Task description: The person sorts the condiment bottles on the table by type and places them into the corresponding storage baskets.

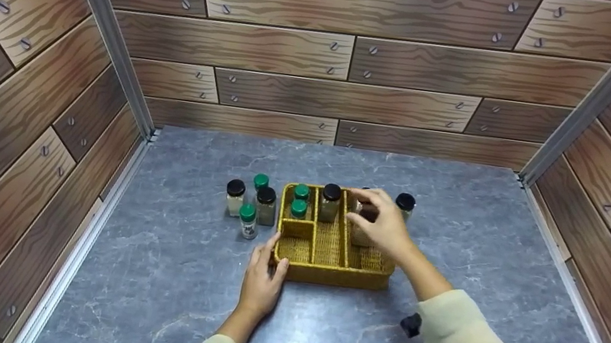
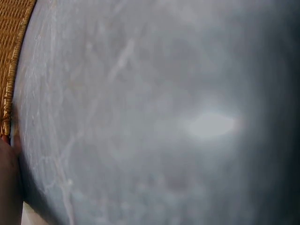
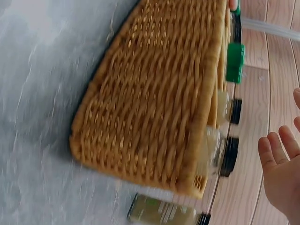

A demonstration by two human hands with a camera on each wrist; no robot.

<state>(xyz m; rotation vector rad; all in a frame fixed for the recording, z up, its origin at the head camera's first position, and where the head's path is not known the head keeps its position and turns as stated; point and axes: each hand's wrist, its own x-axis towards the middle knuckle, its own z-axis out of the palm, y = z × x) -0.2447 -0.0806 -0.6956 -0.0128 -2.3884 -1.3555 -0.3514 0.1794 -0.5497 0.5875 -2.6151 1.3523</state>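
Observation:
A woven basket (image 1: 338, 276) with several compartments sits on the table. My left hand (image 1: 260, 286) rests at its front left corner, fingers along the side and thumb by the front wall. My right hand (image 1: 384, 224) hovers over the right compartment with thumb and fingers spread. Below it, partly hidden, stands a black-lidded spice jar (image 3: 228, 157); in the right wrist view the fingers are apart from it. Another black-lidded jar (image 1: 329, 203) stands in the middle compartment. Two green-capped jars (image 1: 298, 209) fill the back left compartment.
Left of the basket stand several jars: a black-lidded pale jar (image 1: 235, 199), a darker jar (image 1: 266, 206) and green-capped shakers (image 1: 248, 222). One more black-lidded jar (image 1: 405, 205) stands beyond the basket's right side. Wood-patterned walls (image 1: 351, 58) enclose the grey table (image 1: 174, 296).

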